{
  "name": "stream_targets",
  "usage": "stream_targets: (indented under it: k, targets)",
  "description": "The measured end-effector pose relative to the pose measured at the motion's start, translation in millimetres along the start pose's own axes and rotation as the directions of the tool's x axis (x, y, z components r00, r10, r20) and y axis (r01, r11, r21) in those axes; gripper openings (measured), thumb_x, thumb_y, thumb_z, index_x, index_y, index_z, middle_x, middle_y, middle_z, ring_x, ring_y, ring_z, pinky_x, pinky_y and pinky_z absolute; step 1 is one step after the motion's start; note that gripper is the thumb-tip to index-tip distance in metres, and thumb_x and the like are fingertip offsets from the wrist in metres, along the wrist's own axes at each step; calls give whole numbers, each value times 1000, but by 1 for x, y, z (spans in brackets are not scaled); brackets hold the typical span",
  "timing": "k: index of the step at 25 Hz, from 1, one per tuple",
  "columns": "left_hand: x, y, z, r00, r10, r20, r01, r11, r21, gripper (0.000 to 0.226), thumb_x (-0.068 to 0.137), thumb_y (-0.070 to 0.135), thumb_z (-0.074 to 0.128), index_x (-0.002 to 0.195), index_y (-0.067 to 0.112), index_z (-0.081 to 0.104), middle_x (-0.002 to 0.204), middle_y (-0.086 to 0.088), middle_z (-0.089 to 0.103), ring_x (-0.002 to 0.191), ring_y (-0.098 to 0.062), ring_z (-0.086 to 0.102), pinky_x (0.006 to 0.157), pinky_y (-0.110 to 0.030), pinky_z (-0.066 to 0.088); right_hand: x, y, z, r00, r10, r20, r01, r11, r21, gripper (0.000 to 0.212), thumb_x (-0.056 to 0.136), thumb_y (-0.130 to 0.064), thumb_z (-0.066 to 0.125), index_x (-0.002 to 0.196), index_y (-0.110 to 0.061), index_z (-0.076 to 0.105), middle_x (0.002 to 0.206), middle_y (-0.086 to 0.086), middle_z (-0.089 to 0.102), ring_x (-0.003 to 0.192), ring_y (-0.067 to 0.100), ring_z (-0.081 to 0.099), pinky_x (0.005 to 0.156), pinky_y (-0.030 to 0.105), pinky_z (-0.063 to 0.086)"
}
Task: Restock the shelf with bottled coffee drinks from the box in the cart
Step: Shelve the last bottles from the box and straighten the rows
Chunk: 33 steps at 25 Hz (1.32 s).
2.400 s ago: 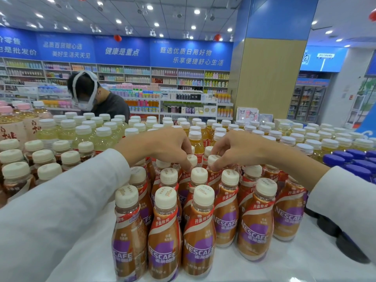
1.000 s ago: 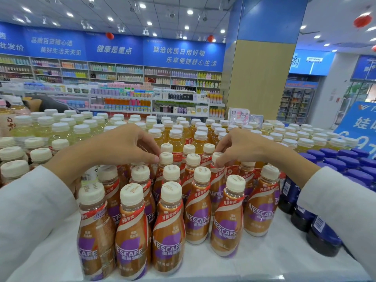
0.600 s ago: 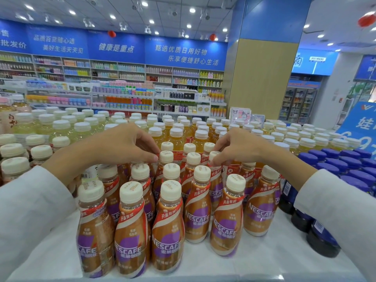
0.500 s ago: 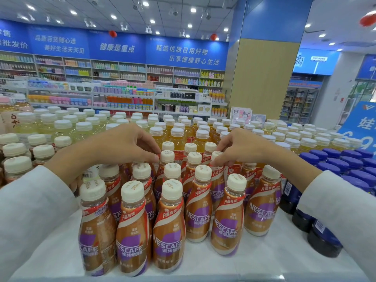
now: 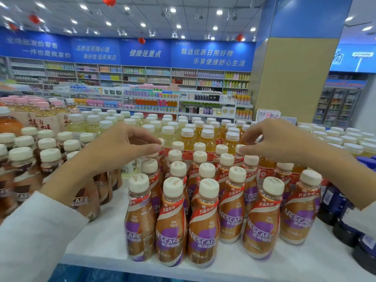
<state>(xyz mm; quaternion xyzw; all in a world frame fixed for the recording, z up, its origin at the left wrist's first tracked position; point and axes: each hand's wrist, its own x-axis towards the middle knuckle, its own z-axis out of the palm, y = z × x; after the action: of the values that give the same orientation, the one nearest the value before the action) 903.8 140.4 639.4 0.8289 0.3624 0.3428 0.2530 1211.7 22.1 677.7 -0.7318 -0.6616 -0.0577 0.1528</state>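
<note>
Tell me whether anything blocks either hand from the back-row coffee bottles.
Nothing visible does. The left hand and right hand are at the caps of the back-row coffee bottles, with nothing between; whether they pinch them is unclear.

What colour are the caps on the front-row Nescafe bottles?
Cream-white caps, seen best in the head view.

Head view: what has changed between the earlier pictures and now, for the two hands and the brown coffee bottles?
The left hand and right hand have drawn apart; 2.4 s ago they nearly met over the brown plastic Nescafe coffee bottles with cream caps. The view swung left, so darker brown bottles show. Nothing was lifted. Both hands stay at rear caps, grip unclear; the bottles stand upright on the white shelf.
</note>
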Motion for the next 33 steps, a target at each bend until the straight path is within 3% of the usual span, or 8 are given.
stream_targets:
  k: [3, 6, 11, 14, 18, 21, 24, 33]
  targets:
    - [-19, -10, -2, 999, -25, -20, 24, 999, -39, 16, 81, 43, 76, 94, 36, 79, 91, 21, 76, 86, 5, 69, 77, -19, 51, -8, -54, -9, 979, -203, 2, 196, 945, 263, 17, 88, -41, 74, 103, -32, 76, 91, -17, 75, 85, -2, 69, 82, 21, 58]
    - [-26, -14, 0, 998, -52, 41, 58, 987, -150, 21, 77, 39, 79, 97, 32, 79, 92, 17, 77, 87, 1, 72, 77, -21, 52, -4, -92, -2, 945, -309, 104, 266, 916, 302, 22, 90, -41, 73, 109, -32, 75, 96, -19, 75, 87, -6, 68, 81, 16, 56]
    - [-28, -24, 7, 990, -67, 123, 91, 975, -203, 33, 75, 31, 84, 107, 32, 76, 97, 14, 78, 93, -2, 72, 87, -24, 54, 10, -110, 18, 928, -311, 205, 261, 936, 235, 34, 86, -46, 76, 116, -30, 72, 103, -16, 71, 93, 0, 66, 80, 19, 53]
    - [-29, -32, 6, 998, -47, 39, 54, 976, -213, 27, 78, 25, 82, 105, 30, 78, 94, 14, 78, 90, -2, 73, 84, -23, 57, 15, -110, 27, 928, -301, 218, 264, 947, 180, 39, 87, -44, 76, 122, -27, 70, 108, -14, 68, 91, 0, 63, 72, 14, 48]
    - [-25, -44, 1, 995, -95, -32, 86, 976, -201, 28, 76, 26, 84, 104, 29, 78, 93, 13, 78, 91, -5, 74, 89, -40, 59, 18, -109, 41, 925, -299, 234, 269, 951, 150, 39, 89, -32, 73, 127, -24, 68, 110, -10, 69, 92, 5, 65, 72, 15, 52]
    - [-24, -47, 3, 997, -72, -34, 64, 978, -199, 30, 75, 26, 85, 104, 28, 78, 94, 14, 78, 91, -3, 73, 86, -29, 59, 22, -109, 45, 924, -296, 242, 265, 952, 152, 37, 88, -29, 72, 125, -22, 70, 108, -6, 72, 91, 11, 69, 80, 27, 60]
    - [-24, -50, 2, 998, -59, -35, 50, 978, -204, 32, 74, 25, 86, 105, 26, 78, 93, 13, 78, 89, -3, 73, 80, -22, 59, 26, -112, 46, 930, -292, 225, 251, 948, 194, 34, 86, -31, 76, 118, -21, 74, 103, -11, 73, 88, 3, 66, 78, 21, 57]
    - [-24, -57, 1, 997, -70, -16, 65, 974, -219, 37, 69, 37, 85, 105, 33, 77, 98, 15, 77, 94, -6, 73, 91, -37, 58, 32, -127, 52, 941, -284, 185, 241, 944, 224, 40, 78, -43, 84, 112, -23, 76, 95, -13, 72, 82, 2, 64, 64, 14, 48]
